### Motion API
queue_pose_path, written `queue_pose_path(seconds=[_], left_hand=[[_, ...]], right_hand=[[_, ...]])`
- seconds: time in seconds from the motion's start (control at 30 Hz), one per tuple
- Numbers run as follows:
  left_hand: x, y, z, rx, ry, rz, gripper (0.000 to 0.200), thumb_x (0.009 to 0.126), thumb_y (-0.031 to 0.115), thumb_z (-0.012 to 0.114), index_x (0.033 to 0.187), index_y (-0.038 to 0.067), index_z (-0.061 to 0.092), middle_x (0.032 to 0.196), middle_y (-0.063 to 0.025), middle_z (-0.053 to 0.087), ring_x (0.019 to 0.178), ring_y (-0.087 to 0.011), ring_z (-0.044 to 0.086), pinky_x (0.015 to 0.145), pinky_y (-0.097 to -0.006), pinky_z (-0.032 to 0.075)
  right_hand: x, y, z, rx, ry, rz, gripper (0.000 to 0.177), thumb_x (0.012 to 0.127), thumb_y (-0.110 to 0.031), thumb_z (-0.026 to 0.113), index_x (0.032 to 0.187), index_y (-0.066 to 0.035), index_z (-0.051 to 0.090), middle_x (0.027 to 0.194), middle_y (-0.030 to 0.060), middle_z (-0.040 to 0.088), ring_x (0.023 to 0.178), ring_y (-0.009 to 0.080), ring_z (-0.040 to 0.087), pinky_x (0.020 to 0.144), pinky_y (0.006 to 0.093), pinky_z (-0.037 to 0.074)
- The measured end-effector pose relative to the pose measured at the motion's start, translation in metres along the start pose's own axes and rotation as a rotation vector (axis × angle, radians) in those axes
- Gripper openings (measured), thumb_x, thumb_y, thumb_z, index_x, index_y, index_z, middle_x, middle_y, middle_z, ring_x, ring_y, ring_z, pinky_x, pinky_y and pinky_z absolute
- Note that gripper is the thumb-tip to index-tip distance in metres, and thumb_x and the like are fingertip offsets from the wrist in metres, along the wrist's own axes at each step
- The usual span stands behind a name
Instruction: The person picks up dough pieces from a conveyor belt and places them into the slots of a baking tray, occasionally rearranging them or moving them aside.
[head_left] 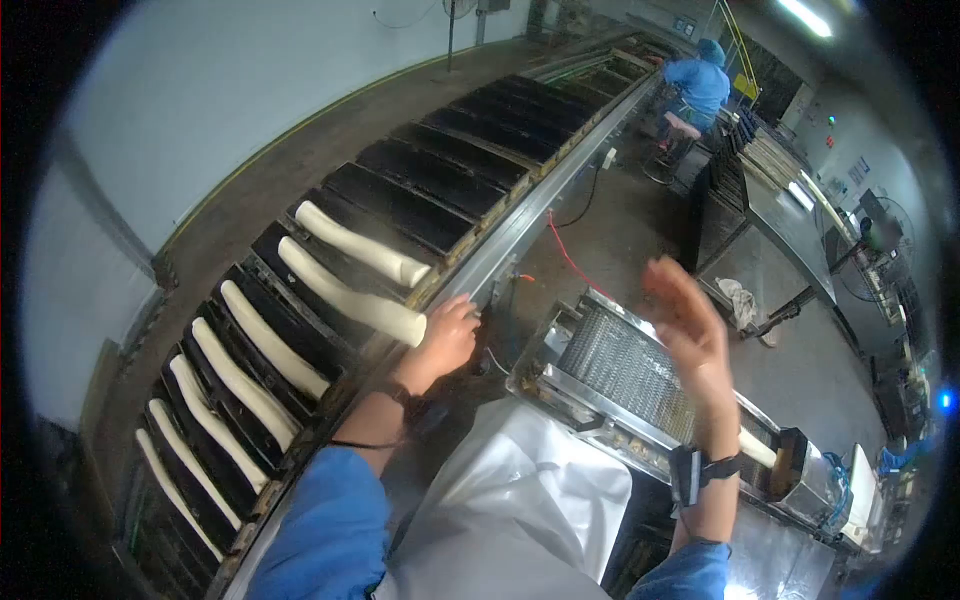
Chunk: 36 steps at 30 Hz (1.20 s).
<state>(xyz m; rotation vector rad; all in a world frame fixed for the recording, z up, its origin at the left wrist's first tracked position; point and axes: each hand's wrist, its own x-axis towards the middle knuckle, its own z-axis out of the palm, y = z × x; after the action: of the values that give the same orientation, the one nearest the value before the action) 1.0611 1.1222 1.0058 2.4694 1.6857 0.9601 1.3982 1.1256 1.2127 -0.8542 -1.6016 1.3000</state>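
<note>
My left hand [450, 337] is at the long conveyor's metal side rail [505, 232], beside the thick end of a pale dough roll [350, 298]. Its fingers are curled, and what they grip, if anything, is hidden. Raised over the small mesh belt [625, 365], my right hand [690, 330] is slightly blurred, with fingers stretched out and nothing visible in it. Another pale roll [355, 245] lies just beyond the first, on the dark slats. Several more rolls [240, 380] lie in the dark troughs at the left.
A co-worker [700, 85] in blue sits by the conveyor's far end. At the right stands a metal table [790, 225] with stacked trays and a hanging cloth [737, 303]. A pale piece [757, 448] shows near the mesh belt's right end. A red cable [570, 255] crosses the floor.
</note>
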Motion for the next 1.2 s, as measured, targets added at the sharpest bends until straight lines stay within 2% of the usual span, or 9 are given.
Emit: queue_pose_path(seconds=[0.2, 0.3, 0.53, 0.63, 0.93, 1.03, 1.07, 1.1, 1.2], left_hand=[[-0.041, 0.056, -0.084, -0.376, 0.008, -0.144, 0.023, 0.086, 0.006, 0.064, 0.108, 0.008, 0.069, 0.130, -0.0125, 0.059, 0.118, -0.0297, 0.058, 0.100, -0.0394, 0.047], [-0.049, 0.076, -0.145, -0.175, 0.205, -0.115, 0.021, 0.082, -0.002, 0.065, 0.102, 0.003, 0.068, 0.111, -0.0180, 0.066, 0.109, -0.0314, 0.063, 0.095, -0.0391, 0.050], [-0.099, 0.015, -0.189, 0.297, 0.405, -0.646, 0.052, 0.082, -0.003, 0.061, 0.134, 0.003, 0.052, 0.143, -0.0178, 0.045, 0.132, -0.0315, 0.045, 0.106, -0.0385, 0.039], [-0.117, 0.011, -0.193, -0.936, 0.564, -1.220, 0.083, 0.083, 0.004, 0.063, 0.152, 0.000, 0.016, 0.144, -0.0180, 0.039, 0.126, -0.0279, 0.047, 0.101, -0.0360, 0.041], [-0.168, -0.013, -0.243, -1.172, 0.815, -1.332, 0.014, 0.086, 0.016, 0.057, 0.089, 0.003, 0.055, 0.070, -0.0101, 0.058, 0.055, -0.0217, 0.058, 0.050, -0.0302, 0.052], [-0.200, -0.052, -0.270, -0.883, 0.574, -1.305, 0.037, 0.087, 0.017, 0.058, 0.116, -0.004, 0.053, 0.089, -0.0141, 0.063, 0.077, -0.0257, 0.064, 0.068, -0.0337, 0.054], [-0.243, -0.083, -0.255, -0.110, 0.420, -1.015, 0.061, 0.088, 0.014, 0.058, 0.141, -0.007, 0.037, 0.123, -0.0226, 0.056, 0.109, -0.0331, 0.058, 0.095, -0.0398, 0.047], [-0.226, -0.075, -0.254, -0.058, 0.344, -1.183, 0.072, 0.088, 0.005, 0.053, 0.151, -0.003, 0.020, 0.145, -0.0308, 0.036, 0.132, -0.0395, 0.040, 0.111, -0.0426, 0.031], [-0.285, -0.129, -0.232, 0.306, -0.008, -1.118, 0.071, 0.085, -0.008, 0.037, 0.153, 0.004, 0.020, 0.145, -0.0416, 0.027, 0.135, -0.0473, 0.033, 0.113, -0.0426, 0.028]], right_hand=[[-0.089, 0.147, -0.057, -0.896, 0.154, 0.208, 0.064, 0.080, 0.007, 0.057, 0.141, -0.006, 0.044, 0.148, 0.0197, 0.040, 0.138, 0.0367, 0.036, 0.114, 0.0472, 0.034], [-0.130, 0.200, -0.095, -1.176, 0.292, 0.263, 0.063, 0.079, 0.002, 0.060, 0.140, -0.007, 0.043, 0.146, 0.0226, 0.038, 0.141, 0.0421, 0.028, 0.115, 0.0495, 0.028], [-0.147, 0.194, -0.104, -1.654, 0.628, 0.434, 0.073, 0.070, 0.004, 0.057, 0.140, -0.005, 0.040, 0.146, 0.0195, 0.037, 0.145, 0.0385, 0.020, 0.118, 0.0533, 0.015], [-0.156, 0.211, -0.119, -1.477, 0.670, 0.359, 0.073, 0.069, 0.006, 0.057, 0.139, -0.005, 0.041, 0.144, 0.0187, 0.040, 0.143, 0.0356, 0.025, 0.118, 0.0535, 0.015], [-0.151, 0.229, -0.135, -1.559, 0.629, 0.370, 0.050, 0.075, 0.002, 0.057, 0.124, -0.006, 0.051, 0.126, 0.0130, 0.054, 0.129, 0.0324, 0.043, 0.116, 0.0530, 0.020], [-0.145, 0.209, -0.123, -1.558, 0.545, 0.347, 0.044, 0.077, 0.001, 0.056, 0.119, -0.006, 0.053, 0.119, 0.0112, 0.057, 0.122, 0.0320, 0.047, 0.116, 0.0527, 0.021], [-0.145, 0.211, -0.122, -1.548, 0.546, 0.286, 0.044, 0.075, 0.002, 0.056, 0.118, -0.006, 0.054, 0.116, 0.0119, 0.057, 0.118, 0.0326, 0.049, 0.115, 0.0525, 0.022], [-0.145, 0.212, -0.120, -1.545, 0.545, 0.280, 0.044, 0.075, 0.002, 0.056, 0.118, -0.006, 0.054, 0.116, 0.0119, 0.057, 0.118, 0.0326, 0.049, 0.115, 0.0525, 0.022], [-0.137, 0.205, -0.110, -1.497, 0.515, 0.216, 0.046, 0.072, 0.002, 0.059, 0.117, -0.006, 0.055, 0.114, 0.0135, 0.058, 0.117, 0.0331, 0.050, 0.114, 0.0525, 0.024]])
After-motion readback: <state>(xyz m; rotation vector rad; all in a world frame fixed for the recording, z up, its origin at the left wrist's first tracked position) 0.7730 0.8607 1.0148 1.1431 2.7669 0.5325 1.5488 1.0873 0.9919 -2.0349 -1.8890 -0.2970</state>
